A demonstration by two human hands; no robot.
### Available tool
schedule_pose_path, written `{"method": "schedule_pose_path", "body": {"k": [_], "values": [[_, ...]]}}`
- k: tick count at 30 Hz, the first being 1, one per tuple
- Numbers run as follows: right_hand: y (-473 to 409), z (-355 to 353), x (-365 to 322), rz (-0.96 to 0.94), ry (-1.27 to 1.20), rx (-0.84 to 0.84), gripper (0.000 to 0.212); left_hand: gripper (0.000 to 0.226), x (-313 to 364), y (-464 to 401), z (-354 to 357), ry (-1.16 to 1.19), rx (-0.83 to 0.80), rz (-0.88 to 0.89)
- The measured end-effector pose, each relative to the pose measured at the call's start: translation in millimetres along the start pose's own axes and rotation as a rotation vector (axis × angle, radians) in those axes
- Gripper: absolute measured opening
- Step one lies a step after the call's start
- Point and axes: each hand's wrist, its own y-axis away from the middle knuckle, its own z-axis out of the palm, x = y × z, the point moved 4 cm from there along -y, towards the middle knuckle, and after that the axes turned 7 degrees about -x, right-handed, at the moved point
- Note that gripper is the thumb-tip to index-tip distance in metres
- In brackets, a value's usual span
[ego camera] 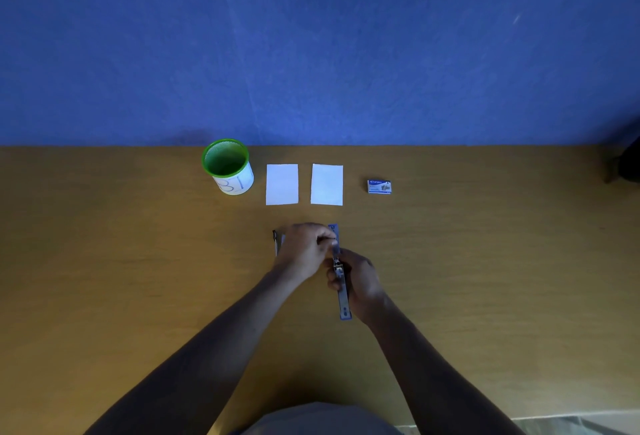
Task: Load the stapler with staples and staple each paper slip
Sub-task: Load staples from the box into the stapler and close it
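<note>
the stapler [341, 275] lies opened flat on the table [138, 261], near the slips [282, 184]. right hand [360, 282] grips its middle; left hand [304, 247] fingers pinch at the channel. rigid metal, likely springy: hold the body, not the hinge.

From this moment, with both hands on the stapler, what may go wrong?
1. The stapler is opened out flat; the right hand grips its middle while the left hand pinches something small at the far half. If that is a staple strip, it may slip or break apart.
2. Fingertips sit close to the metal channel, so a sudden closing might pinch them.
3. The staple box lies far to the right, beyond the paper slips, an awkward reach for replacements.
</note>
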Motion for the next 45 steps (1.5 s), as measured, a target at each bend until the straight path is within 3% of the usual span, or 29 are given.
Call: {"method": "schedule_pose_path", "body": {"k": [16,25,31,35,45], "values": [[6.6,1.4,-2.6,-0.027,0.018,-0.025,0.018,0.012,2.4,7.1,7.4,-0.065,-0.090,0.060],[9.3,6.3,-8.5,-0.017,0.022,-0.048,0.020,0.010,-10.3,2.0,7.5,0.165,-0.071,-0.131],[12.2,7.1,-7.1,-0.008,0.026,-0.072,0.020,0.034,-24.5,1.1,14.3,0.262,-0.046,-0.303],[14.4,8.7,-5.9,-0.011,0.044,-0.112,0.021,0.047,-26.8,2.5,12.0,0.243,0.055,-0.289],[13.7,4.7,-2.9,0.019,0.043,-0.092,0.030,0.008,-19.5,-2.1,1.8,0.230,0.253,-0.184]]}}
